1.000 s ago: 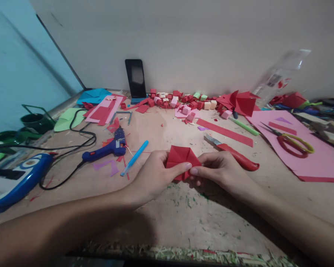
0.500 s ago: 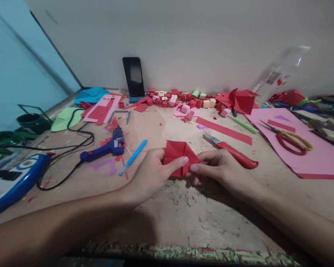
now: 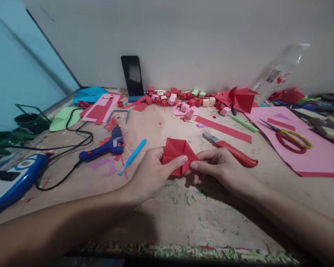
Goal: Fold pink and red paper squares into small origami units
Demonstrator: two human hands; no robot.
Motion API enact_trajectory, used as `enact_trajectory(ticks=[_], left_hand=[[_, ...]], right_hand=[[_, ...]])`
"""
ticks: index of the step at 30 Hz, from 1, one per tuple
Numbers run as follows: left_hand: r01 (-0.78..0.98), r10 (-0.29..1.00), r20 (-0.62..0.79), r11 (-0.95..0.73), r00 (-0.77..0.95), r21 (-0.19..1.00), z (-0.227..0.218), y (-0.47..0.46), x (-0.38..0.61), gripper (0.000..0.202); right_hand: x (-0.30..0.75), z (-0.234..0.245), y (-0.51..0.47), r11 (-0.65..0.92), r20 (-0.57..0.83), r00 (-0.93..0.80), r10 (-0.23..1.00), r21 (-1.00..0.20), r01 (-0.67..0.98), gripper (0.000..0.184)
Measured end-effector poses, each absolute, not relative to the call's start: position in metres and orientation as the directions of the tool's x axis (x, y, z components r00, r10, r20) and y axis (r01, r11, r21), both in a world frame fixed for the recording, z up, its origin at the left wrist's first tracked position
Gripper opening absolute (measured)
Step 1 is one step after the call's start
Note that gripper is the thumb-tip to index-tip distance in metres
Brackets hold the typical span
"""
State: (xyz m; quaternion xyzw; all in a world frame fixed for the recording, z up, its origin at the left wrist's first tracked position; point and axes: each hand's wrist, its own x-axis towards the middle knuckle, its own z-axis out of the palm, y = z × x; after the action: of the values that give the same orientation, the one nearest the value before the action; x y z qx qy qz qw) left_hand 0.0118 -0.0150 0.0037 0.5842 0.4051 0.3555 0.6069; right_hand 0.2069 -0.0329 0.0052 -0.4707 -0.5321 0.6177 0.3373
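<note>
While the left hand (image 3: 153,164) and right hand (image 3: 222,163) pinch the red paper (image 3: 176,147) between them over the table (image 3: 180,218), it looks creased but only partly folded, with more folding apparently left, whereas small paper cubes (image 3: 172,99) sit already formed near the wall (image 3: 197,44).

left hand (image 3: 156,168): most fingers sit behind the red paper (image 3: 176,146), we mainly get the thumb. thumbs cover some folds, underside hidden from us. right hand (image 3: 218,165): some fingers tucked under, partly hidden. both forearms (image 3: 83,211) cut at the side edges. pink sheet (image 3: 323,159) cut at the right, blue and white object (image 3: 25,178) at the left. bottle (image 3: 281,76) label blurred, glue gun (image 3: 111,146) sticker too small for us. paper cubes (image 3: 190,102) overlap, we can't count.
</note>
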Motion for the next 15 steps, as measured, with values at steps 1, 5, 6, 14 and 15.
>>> enact_trajectory(ticks=[1,5,6,14,15], left_hand=[[0.041,0.905,-0.08,0.069,0.418,0.997,0.0033,-0.0152,0.0117,0.019],[0.051,0.908,-0.074,0.058,0.413,0.997,0.0009,-0.0154,0.0111,0.021],[0.055,0.91,-0.071,0.053,0.408,0.997,0.0005,-0.0151,0.0109,0.021],[0.058,0.874,-0.095,0.077,0.476,0.995,0.0012,-0.0133,0.0106,0.02],[0.044,0.869,-0.083,0.071,0.487,0.997,0.0014,-0.0137,0.0107,0.022]], right_hand=[[0.2069,0.0054,-0.0329,-0.204,-0.222,-0.33,0.917,-0.975,0.091,0.042],[0.2067,0.0058,-0.0331,-0.213,-0.228,-0.324,0.918,-0.974,0.08,0.042],[0.2066,0.0055,-0.0333,-0.22,-0.231,-0.323,0.918,-0.973,0.07,0.041],[0.2039,0.0032,-0.0334,-0.236,-0.245,-0.306,0.92,-0.969,0.067,0.04],[0.2036,0.0033,-0.0335,-0.239,-0.248,-0.3,0.921,-0.969,0.066,0.04]])
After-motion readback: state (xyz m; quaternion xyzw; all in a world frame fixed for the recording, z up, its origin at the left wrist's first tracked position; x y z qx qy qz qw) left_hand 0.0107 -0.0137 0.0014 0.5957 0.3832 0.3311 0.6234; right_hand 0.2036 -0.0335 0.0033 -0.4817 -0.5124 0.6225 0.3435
